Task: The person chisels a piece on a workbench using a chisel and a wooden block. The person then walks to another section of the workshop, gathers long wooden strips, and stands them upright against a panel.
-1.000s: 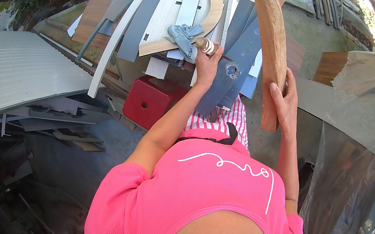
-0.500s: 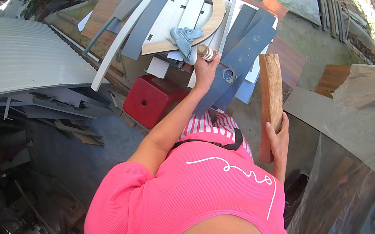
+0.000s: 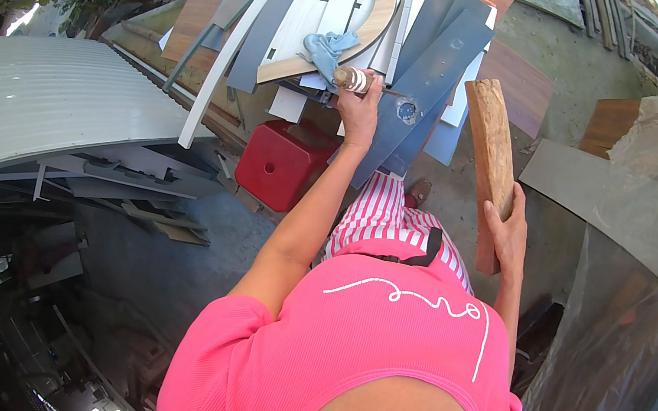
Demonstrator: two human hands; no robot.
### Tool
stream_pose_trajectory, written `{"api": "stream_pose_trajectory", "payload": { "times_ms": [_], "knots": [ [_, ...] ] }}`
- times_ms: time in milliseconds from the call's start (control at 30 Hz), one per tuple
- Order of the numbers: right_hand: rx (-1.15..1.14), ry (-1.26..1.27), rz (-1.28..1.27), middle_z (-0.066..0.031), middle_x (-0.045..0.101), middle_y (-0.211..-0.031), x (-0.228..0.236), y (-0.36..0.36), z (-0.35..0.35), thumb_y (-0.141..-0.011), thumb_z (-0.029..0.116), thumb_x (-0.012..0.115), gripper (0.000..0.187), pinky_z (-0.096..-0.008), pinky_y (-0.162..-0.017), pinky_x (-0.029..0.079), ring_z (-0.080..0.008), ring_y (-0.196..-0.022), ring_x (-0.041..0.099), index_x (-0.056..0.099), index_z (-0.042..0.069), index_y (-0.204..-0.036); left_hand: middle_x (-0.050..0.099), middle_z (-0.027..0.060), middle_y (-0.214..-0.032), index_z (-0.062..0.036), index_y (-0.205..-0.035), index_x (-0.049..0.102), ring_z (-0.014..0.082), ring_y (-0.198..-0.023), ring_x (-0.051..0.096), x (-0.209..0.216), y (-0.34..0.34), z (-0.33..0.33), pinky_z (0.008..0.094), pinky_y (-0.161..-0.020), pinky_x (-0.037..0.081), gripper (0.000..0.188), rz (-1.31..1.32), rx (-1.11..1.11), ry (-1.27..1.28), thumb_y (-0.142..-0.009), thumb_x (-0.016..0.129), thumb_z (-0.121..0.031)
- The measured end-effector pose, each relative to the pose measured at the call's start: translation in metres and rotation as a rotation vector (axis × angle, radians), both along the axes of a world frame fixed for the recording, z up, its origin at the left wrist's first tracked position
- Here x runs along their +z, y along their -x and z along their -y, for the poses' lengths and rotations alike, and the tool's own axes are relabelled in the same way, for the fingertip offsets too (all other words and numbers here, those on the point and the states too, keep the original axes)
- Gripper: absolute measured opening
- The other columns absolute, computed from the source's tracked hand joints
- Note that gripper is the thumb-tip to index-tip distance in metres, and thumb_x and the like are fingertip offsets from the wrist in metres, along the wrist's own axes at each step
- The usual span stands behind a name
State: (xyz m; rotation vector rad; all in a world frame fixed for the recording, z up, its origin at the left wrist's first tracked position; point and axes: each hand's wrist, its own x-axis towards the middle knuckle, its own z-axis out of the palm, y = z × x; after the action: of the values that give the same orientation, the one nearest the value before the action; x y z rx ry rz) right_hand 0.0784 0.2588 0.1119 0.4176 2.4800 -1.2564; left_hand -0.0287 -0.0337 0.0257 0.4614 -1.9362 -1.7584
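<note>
My left hand is closed around a tool with a rounded brown, white-banded handle. A thin dark shaft seems to come out past my fingers toward the right; its tip is hard to make out. Just beyond this hand lies a crumpled light-blue cloth, on a curved wooden strip. My right hand grips the lower part of a long, thick wooden block, thumb on its face. The block stands nearly upright, its far end leaning a little left, apart from the blue-grey boards.
Stacked panels and strips, including a long white strip, cover the work area ahead. A red stool stands at its near left. Corrugated sheeting lies left, and plastic-draped boards stand right. My foot is by the boards.
My view has shifted slightly, so the scene sits a little differently. My left hand has turned the banded handle to point more leftward. My right hand still holds the wooden block.
</note>
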Motion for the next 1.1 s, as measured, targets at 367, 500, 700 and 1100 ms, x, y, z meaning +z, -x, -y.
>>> {"api": "stream_pose_trajectory", "payload": {
  "times_ms": [367, 500, 700, 1100],
  "knots": [
    [0.024, -0.002, 0.023, -0.0254, 0.053, -0.125, 0.004, 0.007, -0.008, -0.076, 0.046, 0.063, 0.079, -0.0379, -0.097, 0.039, -0.0351, -0.117, 0.052, 0.036, 0.005, -0.138, 0.059, 0.005, -0.088, 0.0, -0.099, 0.053, 0.012, -0.079, 0.058, -0.002, -0.002, -0.014, 0.0267, -0.073, 0.048, 0.022, -0.013, 0.012, -0.041, -0.085, 0.067, -0.01],
    [-0.01, -0.05, -0.013, -0.0279, 0.053, -0.123, -0.005, 0.006, -0.006, -0.076, 0.046, 0.062, 0.08, -0.0396, -0.095, 0.04, -0.0385, -0.116, 0.053, 0.034, 0.005, -0.138, 0.059, 0.0054, -0.089, 0.0003, -0.101, 0.053, 0.0124, -0.08, 0.058, -0.004, -0.004, -0.013, 0.0267, -0.074, 0.049, 0.022, 0.048, 0.014, 0.029, -0.085, 0.067, -0.009],
    [0.012, -0.051, 0.004, -0.0275, 0.054, -0.122, -0.001, 0.018, -0.004, -0.076, 0.047, 0.061, 0.079, -0.0401, -0.095, 0.041, -0.0391, -0.115, 0.053, 0.034, 0.006, -0.139, 0.058, 0.0072, -0.096, 0.0004, -0.102, 0.05, 0.0137, -0.082, 0.058, -0.007, -0.004, -0.01, 0.0277, -0.076, 0.049, 0.025, 0.044, 0.015, -0.038, -0.085, 0.067, -0.009],
    [0.13, -0.049, -0.114, -0.0279, 0.055, -0.12, 0.025, 0.047, 0.015, -0.074, 0.045, 0.064, 0.08, -0.0414, -0.094, 0.042, -0.0401, -0.112, 0.055, 0.035, 0.007, -0.138, 0.059, 0.0062, -0.093, 0.0006, -0.102, 0.055, 0.0114, -0.085, 0.057, -0.007, -0.013, -0.023, 0.0252, -0.074, 0.049, 0.026, 0.066, -0.069, 0.01, -0.081, 0.069, -0.006]
  ]
}}
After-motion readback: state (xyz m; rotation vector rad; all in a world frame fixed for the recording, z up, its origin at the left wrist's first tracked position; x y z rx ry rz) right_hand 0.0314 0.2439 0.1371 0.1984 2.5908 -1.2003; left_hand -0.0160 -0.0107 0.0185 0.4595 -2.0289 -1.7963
